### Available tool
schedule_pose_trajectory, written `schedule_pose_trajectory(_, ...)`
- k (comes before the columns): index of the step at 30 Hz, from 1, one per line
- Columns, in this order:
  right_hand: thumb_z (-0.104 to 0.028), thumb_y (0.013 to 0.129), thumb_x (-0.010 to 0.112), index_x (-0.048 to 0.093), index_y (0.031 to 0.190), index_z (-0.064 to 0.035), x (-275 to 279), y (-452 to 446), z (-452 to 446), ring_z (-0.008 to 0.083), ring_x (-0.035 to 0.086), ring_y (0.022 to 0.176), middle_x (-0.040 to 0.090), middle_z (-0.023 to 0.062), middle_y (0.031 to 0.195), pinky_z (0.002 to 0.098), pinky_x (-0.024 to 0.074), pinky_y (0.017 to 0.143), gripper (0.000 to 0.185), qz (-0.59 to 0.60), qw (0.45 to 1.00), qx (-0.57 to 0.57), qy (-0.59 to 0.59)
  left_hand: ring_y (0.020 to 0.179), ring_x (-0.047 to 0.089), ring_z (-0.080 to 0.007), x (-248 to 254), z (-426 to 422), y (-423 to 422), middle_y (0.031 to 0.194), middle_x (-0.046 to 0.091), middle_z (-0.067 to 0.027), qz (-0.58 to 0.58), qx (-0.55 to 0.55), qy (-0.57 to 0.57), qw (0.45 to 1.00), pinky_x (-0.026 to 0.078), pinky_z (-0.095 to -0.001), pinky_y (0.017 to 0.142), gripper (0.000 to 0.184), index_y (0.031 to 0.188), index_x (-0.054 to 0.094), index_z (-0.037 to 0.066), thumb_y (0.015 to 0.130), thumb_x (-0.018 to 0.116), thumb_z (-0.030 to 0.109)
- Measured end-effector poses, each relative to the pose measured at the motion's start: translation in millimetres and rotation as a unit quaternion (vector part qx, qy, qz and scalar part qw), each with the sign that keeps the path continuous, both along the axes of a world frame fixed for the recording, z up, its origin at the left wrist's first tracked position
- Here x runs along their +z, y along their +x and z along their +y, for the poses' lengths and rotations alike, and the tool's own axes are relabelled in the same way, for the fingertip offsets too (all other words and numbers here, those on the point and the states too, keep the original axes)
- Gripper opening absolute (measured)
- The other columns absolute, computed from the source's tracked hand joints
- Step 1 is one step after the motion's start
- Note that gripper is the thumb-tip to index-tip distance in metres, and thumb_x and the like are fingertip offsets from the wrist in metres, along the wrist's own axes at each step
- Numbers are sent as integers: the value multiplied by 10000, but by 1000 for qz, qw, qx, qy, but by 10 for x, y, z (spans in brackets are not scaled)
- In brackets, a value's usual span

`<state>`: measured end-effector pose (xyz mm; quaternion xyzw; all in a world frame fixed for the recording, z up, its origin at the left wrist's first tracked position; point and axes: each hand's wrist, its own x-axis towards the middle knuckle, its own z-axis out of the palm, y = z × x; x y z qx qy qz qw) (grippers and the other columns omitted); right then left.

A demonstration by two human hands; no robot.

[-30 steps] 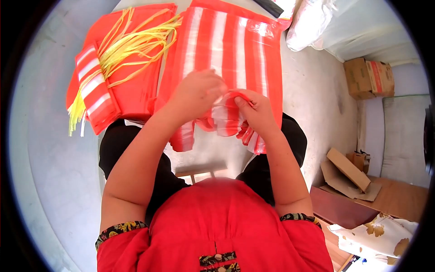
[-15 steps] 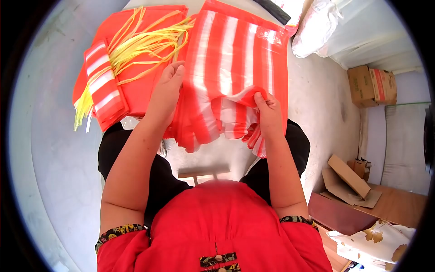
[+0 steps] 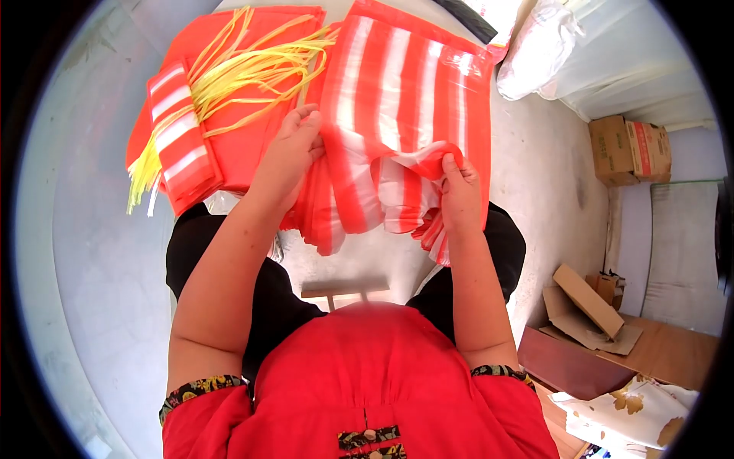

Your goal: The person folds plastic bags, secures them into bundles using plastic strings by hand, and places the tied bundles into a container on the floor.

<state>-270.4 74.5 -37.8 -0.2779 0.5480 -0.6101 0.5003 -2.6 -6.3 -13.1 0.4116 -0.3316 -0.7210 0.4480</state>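
Note:
A stack of red-and-white striped plastic bags (image 3: 409, 84) lies in front of me, its near edge loose and hanging in folds. My right hand (image 3: 460, 195) pinches a lifted edge of the top bag, thumb on top. At the stack's left edge is my left hand (image 3: 294, 153), its fingers bent together against the plastic; what they hold is hard to make out. Further left, yellow strips (image 3: 245, 76) are spread over a flat red pile (image 3: 248, 153). A folded striped bundle (image 3: 180, 141) with strips around it lies on that pile's left side.
A white plastic-wrapped bundle (image 3: 539, 50) stands beyond the stack at the right. Cardboard boxes (image 3: 631, 151) are by the far right wall, and opened cardboard (image 3: 589, 302) rests on a brown surface (image 3: 665, 352). A wooden bar (image 3: 344, 289) shows between my knees.
My left hand has moved from near my right hand to the stack's left edge. The bag's near edge is spread wider. The view has shifted slightly.

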Motion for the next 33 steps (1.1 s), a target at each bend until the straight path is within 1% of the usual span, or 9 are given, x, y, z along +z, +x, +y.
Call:
schedule_pose_trajectory(5, -224, 1092, 589, 722, 1163, -20, 14, 4, 4, 167, 709, 1074, 757, 84, 1148, 346, 564, 957, 254, 6, 1000, 4, -24, 1061, 658, -165, 199, 81, -49, 1225, 643, -81, -57, -21, 10, 998, 532, -359, 953, 663, 1622, 291, 96, 1067, 613, 266)
schedule_pose_trajectory(9, -295, 1052, 619, 742, 1093, -37, 35, -53, 85, 89, 586, 632, 752, 56, 1051, 255, 472, 499, 289, 47, 998, 26, 17, 971, 673, -148, 202, 144, 51, 1087, 677, -73, -110, -63, -16, 992, 557, -354, 889, 777, 1665, 245, 165, 1017, 672, 198)
schedule_pose_trajectory(12, -299, 1050, 610, 745, 1088, -32, 113, 22, 145, 69, 539, 574, 743, 42, 1089, 241, 412, 423, 302, 85, 994, 59, -19, 899, 646, -121, 286, 217, 183, 989, 656, -51, -133, -107, -8, 985, 550, -326, 839, 826, 1677, 239, 207, 987, 689, 146)
schedule_pose_trajectory(13, -292, 1049, 611, 745, 1092, -37, 169, 63, 156, 68, 541, 574, 740, 33, 1100, 239, 413, 424, 292, 122, 990, 66, -9, 874, 634, -111, 314, 240, 226, 956, 644, -42, -140, -124, -3, 982, 546, -315, 818, 839, 1680, 239, 218, 979, 691, 129)
schedule_pose_trajectory(18, -68, 1016, 613, 725, 1176, -11, 390, 374, 225, 235, 677, 1141, 733, 121, 1189, 374, 541, 983, 203, 288, 943, 165, -8, 757, 553, -75, 269, 329, 403, 800, 560, 9, -216, -212, -23, 953, 478, -266, 698, 873, 1683, 259, 224, 944, 697, 69)
schedule_pose_trajectory(21, -10, 896, 724, 723, 1172, -62, 324, 574, 192, 302, 669, 1120, 691, 110, 1181, 395, 548, 941, 282, 495, 829, 193, -175, 726, 532, -68, 345, 371, 444, 766, 536, 24, -211, -235, 5, 949, 455, -248, 657, 855, 1672, 298, 223, 936, 693, 43)
schedule_pose_trajectory(25, -51, 784, 780, 681, 1139, -84, 177, 855, 184, 326, 616, 1192, 612, 105, 1293, 431, 547, 953, 370, 636, 669, 204, -326, 707, 535, -68, 326, 368, 491, 776, 532, 31, -174, -243, 22, 954, 455, -236, 631, 762, 1633, 392, 204, 946, 673, 32)
schedule_pose_trajectory(31, -104, 755, 757, 703, 1090, -155, 120, 1135, 354, 245, 597, 1002, 613, 32, 1180, 388, 526, 901, 344, 640, 591, 140, -471, 734, 567, -65, 234, 313, 498, 852, 577, 14, -150, -260, 72, 951, 481, -233, 643, 575, 1523, 538, 152, 971, 631, 22)
schedule_pose_trajectory(33, -115, 734, 749, 711, 1084, -168, 134, 1176, 410, 224, 588, 959, 616, 10, 1126, 365, 511, 861, 355, 660, 576, 137, -463, 679, 586, -76, 129, 314, 488, 832, 586, 7, -149, -265, 45, 952, 465, -227, 598, 486, 1486, 557, 129, 1005, 630, 130)
